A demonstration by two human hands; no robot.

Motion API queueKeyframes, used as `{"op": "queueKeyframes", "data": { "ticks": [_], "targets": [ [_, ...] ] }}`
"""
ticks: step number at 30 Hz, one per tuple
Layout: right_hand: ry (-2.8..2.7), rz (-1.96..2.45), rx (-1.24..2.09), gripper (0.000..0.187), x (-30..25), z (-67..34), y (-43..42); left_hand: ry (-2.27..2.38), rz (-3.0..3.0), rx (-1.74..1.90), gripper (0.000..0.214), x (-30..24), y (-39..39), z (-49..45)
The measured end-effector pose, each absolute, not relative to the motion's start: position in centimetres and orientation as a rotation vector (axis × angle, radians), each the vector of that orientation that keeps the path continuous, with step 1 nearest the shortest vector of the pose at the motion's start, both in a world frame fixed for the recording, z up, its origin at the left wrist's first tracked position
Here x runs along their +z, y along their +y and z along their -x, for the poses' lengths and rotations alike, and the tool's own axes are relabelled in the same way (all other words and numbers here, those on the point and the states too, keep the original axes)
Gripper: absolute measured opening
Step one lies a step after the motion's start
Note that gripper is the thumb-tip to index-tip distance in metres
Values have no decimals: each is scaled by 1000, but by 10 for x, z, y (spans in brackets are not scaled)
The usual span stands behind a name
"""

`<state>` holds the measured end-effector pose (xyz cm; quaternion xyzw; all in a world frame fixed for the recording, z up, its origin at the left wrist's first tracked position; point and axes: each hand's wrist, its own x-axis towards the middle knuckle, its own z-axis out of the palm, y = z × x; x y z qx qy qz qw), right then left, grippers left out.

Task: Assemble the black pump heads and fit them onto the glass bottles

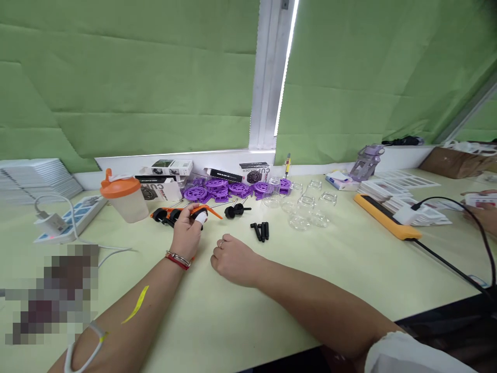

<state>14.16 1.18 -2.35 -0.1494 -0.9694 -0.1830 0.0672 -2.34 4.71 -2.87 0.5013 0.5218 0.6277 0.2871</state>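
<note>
Where the left hand [186, 231] pinches: orange piece [212, 211], apparently unfinished.
Right hand [236, 260]: fingers curled, any contents hidden.
Purple parts [216, 189], black pegs [263, 231]: lying loose, apparently unused.

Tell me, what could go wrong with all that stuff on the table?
Maybe three things. The orange-lidded cup stands near the orange strip held in the left hand, so a swing of that hand might bump it. The small black tubes lie loose just beyond the right hand and could get knocked away. The clear cup-like pieces are crowded together, so nudging one might topple others.
</note>
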Motion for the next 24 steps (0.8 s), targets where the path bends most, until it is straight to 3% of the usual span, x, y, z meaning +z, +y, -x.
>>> {"op": "queueKeyframes", "data": {
  "ticks": [18, 24],
  "targets": [
    [-2867, 228, -536, 23, -27, -140, 11, 1493, -1463, 1670, 45, -34, 51, 31],
    [-2475, 346, -390, 28, -7, -156, 13, 1368, -1594, 1650, 45, -31, 48, 27]
  ]
}}
